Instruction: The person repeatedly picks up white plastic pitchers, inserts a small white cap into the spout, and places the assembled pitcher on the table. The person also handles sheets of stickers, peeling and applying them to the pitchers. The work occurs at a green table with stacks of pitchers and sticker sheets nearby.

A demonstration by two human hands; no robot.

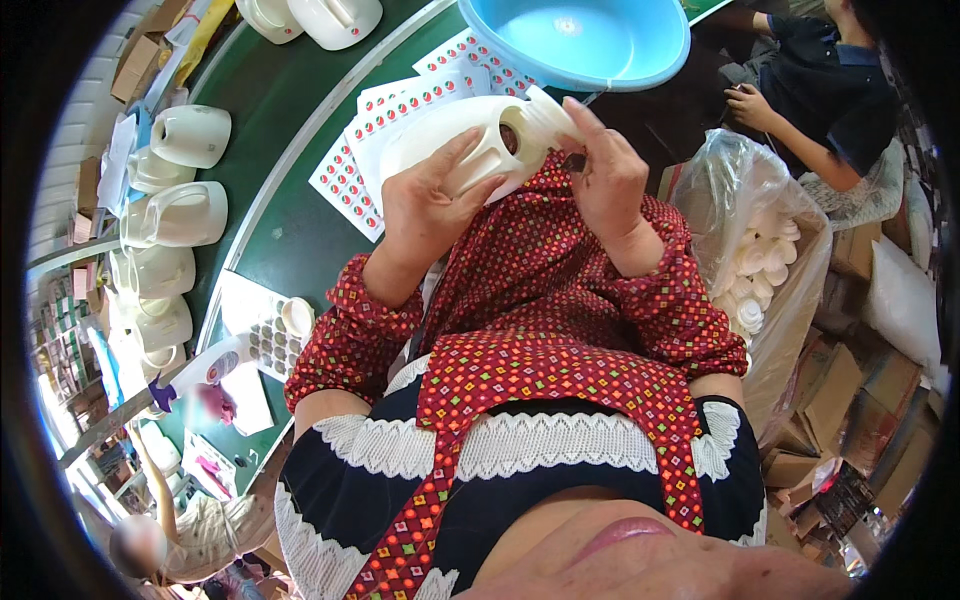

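A cream plastic jug (437,140) with a built-in handle lies tilted in front of me, its round neck (553,118) pointing right. My left hand (430,195) is closed around the jug's body near the handle. At the neck end, my right hand (605,180) has its fingers bent against the rim, with the index finger along the edge. Whether something small sits between those fingertips is hidden. Beneath the jug, several white sheets of round red and green stickers (352,187) overlap on the green table (285,195).
A blue basin (600,50) stands at the far edge. Several cream jugs (187,212) line the left side; more stand at the back left. On my right, a clear plastic bag (735,180) holds white caps (765,262). Cardboard boxes (830,390) and another person (825,85) are beyond it.
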